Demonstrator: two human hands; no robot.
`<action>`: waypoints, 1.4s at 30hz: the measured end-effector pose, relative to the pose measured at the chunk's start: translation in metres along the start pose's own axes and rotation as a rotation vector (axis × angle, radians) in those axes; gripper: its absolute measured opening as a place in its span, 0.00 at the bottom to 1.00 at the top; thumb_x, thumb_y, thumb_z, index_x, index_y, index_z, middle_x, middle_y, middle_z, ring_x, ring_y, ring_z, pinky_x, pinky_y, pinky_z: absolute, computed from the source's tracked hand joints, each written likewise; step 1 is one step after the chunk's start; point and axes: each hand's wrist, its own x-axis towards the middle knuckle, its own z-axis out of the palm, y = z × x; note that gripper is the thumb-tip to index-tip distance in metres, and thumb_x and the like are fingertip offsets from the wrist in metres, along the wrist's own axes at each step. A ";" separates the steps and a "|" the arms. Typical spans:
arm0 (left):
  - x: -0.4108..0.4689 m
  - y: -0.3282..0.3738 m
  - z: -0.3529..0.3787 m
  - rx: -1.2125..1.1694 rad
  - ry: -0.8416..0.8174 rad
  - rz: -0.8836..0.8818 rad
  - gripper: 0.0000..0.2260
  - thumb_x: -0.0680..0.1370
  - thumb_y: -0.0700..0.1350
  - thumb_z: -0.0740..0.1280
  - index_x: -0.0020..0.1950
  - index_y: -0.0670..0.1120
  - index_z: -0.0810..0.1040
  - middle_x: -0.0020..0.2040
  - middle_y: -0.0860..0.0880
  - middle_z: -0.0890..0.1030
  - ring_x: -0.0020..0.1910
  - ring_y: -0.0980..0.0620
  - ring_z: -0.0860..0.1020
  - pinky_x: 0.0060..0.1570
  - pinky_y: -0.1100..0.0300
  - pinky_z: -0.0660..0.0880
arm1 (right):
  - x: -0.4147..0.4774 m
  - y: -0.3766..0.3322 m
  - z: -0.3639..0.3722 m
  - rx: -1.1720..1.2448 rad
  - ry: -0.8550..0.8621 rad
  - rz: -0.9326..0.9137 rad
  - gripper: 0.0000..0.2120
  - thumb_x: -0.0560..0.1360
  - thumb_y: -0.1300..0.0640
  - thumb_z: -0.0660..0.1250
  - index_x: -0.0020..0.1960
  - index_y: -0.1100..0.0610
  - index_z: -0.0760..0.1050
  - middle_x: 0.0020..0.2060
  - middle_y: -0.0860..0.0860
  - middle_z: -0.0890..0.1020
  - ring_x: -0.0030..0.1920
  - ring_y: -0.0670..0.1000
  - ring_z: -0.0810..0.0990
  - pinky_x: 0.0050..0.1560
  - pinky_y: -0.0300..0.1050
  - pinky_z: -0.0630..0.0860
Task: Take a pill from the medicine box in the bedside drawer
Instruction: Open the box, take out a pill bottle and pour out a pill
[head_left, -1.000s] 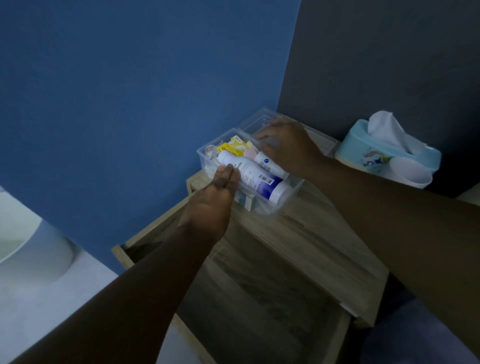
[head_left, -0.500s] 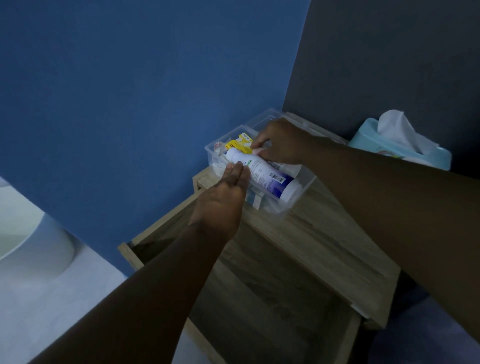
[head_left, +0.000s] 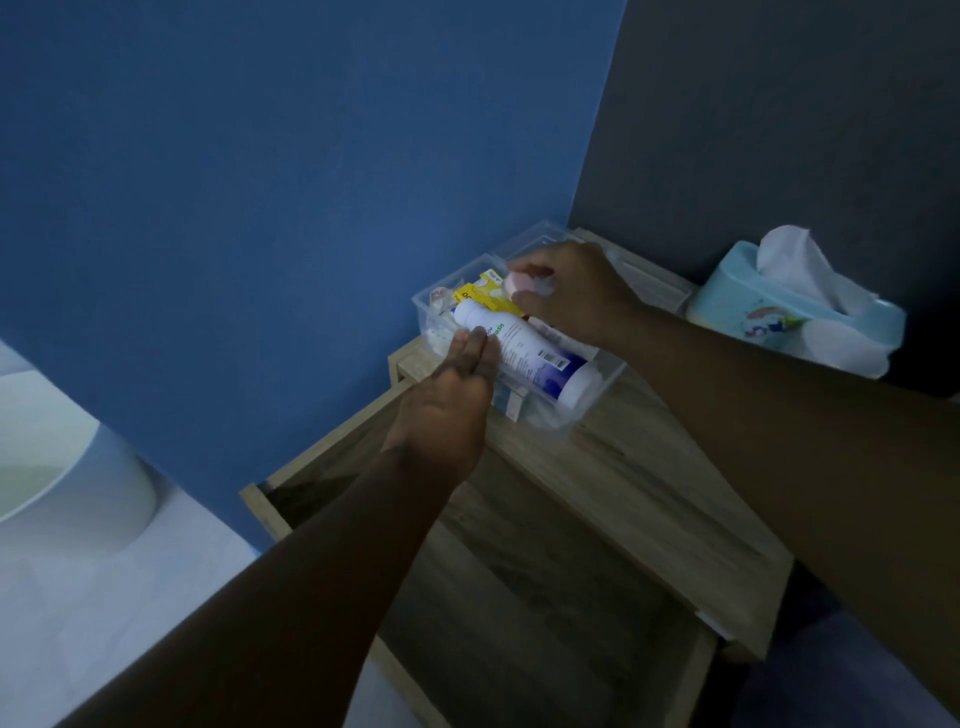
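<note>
Clear plastic forms the medicine box (head_left: 582, 410), which sits on top of the wooden bedside table (head_left: 649, 478) in the corner by the blue wall (head_left: 285, 208), above the pulled-out drawer (head_left: 545, 623). Inside the box lies a white bottle (head_left: 524, 358) with a blue band, on its side, with a yellow packet (head_left: 485, 297) behind it. The left hand (head_left: 447, 405) reaches in with its fingers (head_left: 475, 353) straight and pressed together, their tips resting against the bottle and closing on nothing. The right hand (head_left: 571, 296) hovers over the far end of the box, thumb and forefinger pinched on a small pale pink round item (head_left: 517, 283); whether that is a pill or a cap I cannot tell. A light blue tissue box (head_left: 769, 306) with white tissue sticking up stands well apart, to the right.
</note>
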 end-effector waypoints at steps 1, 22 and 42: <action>0.000 0.000 0.000 -0.006 -0.001 -0.006 0.37 0.74 0.31 0.60 0.80 0.46 0.49 0.81 0.49 0.48 0.79 0.49 0.47 0.70 0.51 0.65 | -0.007 -0.003 -0.003 0.026 0.022 0.001 0.18 0.72 0.57 0.73 0.61 0.57 0.82 0.54 0.52 0.86 0.52 0.48 0.82 0.54 0.41 0.78; -0.019 0.142 -0.083 -1.800 -0.282 -0.343 0.14 0.83 0.45 0.58 0.62 0.39 0.77 0.57 0.41 0.84 0.57 0.44 0.83 0.56 0.54 0.80 | -0.169 -0.034 -0.147 0.113 0.111 0.047 0.13 0.75 0.54 0.72 0.58 0.55 0.83 0.51 0.53 0.83 0.49 0.49 0.83 0.55 0.48 0.80; -0.054 0.176 -0.061 -1.949 -0.214 -0.353 0.17 0.80 0.50 0.62 0.55 0.37 0.82 0.55 0.36 0.84 0.54 0.45 0.84 0.58 0.53 0.79 | -0.192 -0.049 -0.170 -0.023 -0.026 0.066 0.29 0.67 0.43 0.75 0.65 0.51 0.78 0.59 0.47 0.78 0.60 0.45 0.77 0.59 0.40 0.73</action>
